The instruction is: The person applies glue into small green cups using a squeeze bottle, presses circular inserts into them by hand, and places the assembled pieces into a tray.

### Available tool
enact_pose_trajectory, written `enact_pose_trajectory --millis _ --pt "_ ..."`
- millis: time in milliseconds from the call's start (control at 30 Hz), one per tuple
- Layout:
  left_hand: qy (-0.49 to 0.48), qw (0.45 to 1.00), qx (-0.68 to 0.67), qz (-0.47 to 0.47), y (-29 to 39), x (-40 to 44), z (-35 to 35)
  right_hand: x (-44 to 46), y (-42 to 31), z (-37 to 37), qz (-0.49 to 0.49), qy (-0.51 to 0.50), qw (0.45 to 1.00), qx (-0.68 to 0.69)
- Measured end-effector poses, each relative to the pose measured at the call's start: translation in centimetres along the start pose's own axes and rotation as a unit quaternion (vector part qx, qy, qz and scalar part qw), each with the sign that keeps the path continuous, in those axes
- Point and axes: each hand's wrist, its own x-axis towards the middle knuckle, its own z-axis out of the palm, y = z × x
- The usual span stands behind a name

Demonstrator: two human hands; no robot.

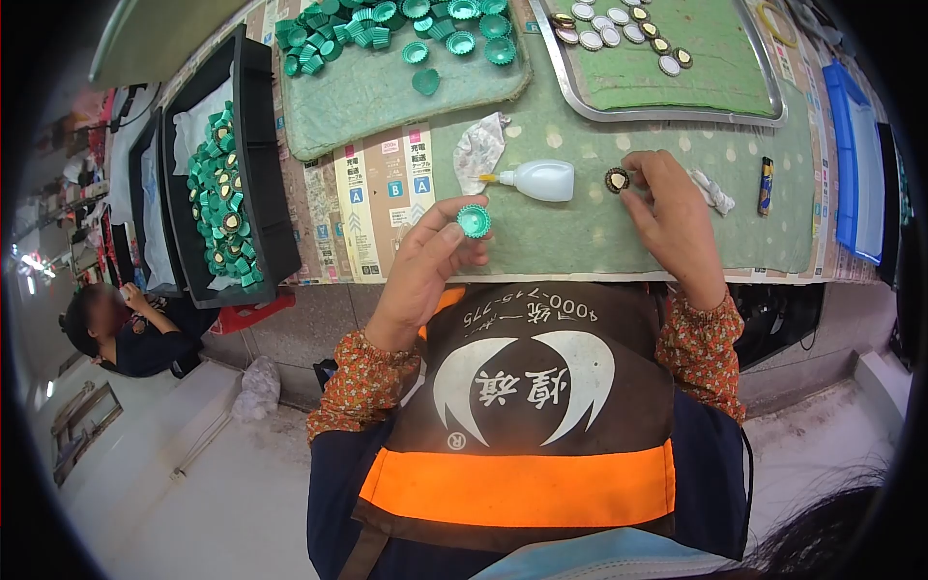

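Head camera view: at the far left, one seated person (150, 333) was partly hidden by two black bins. The outer bin (159, 159) was mostly blocked, its contents hard to make out; the nearer bin (266, 193) held a white liner (193, 130) and a heap of green pieces (224, 208), too overlapped to count, some with pale centres. To its right, one pale green mat (387, 121) bore many fluted green cups (461, 43), cut off at the far edge. Nearer, the left hand (430, 253) pinched one green cup (474, 221) between thumb and fingers, its inside facing up. Beyond lay one crumpled white cloth (483, 145) and one white bottle (544, 181). Farther right, one metal tray (677, 116), also cut off, held pale and dark-rimmed caps (609, 34). The right hand (667, 198), thumb and forefinger nearly together, gripped one dark-rimmed cap (617, 181) above the table cover (580, 242). Rightmost came one crumpled tissue (713, 191), one slim cylinder (766, 186) and one blue tray (844, 145).
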Motion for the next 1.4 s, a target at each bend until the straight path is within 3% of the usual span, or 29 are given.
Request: enact_pose_trajectory --millis 533,633,733,833,967,1400 --pt "0.019 1.0 -0.022 -0.012 -0.4 -0.1 0.3 -0.8 -0.6 2.5 -0.035 0.081 0.99 -0.106" --pt "0.012 0.998 -0.054 -0.028 -0.5 0.0 0.0 -0.8 -0.5 2.4 -0.04 0.071 0.994 -0.077" --pt "0.005 0.997 -0.076 -0.031 -0.5 -0.1 0.1 -1.0 -2.5 1.6 0.012 0.009 0.996 0.093" --pt "-0.003 0.996 -0.082 -0.036 -0.6 -0.1 0.3 -1.0 -4.8 1.4 -0.033 -0.037 0.986 0.157" --pt "-0.016 0.996 -0.082 -0.04 -0.9 -0.1 0.5 -0.7 -6.6 2.7 -0.167 -0.042 0.974 0.144" --pt "-0.027 0.995 -0.085 -0.051 -1.1 -0.4 1.0 -1.1 -8.7 4.6 -0.172 -0.056 0.978 0.107"
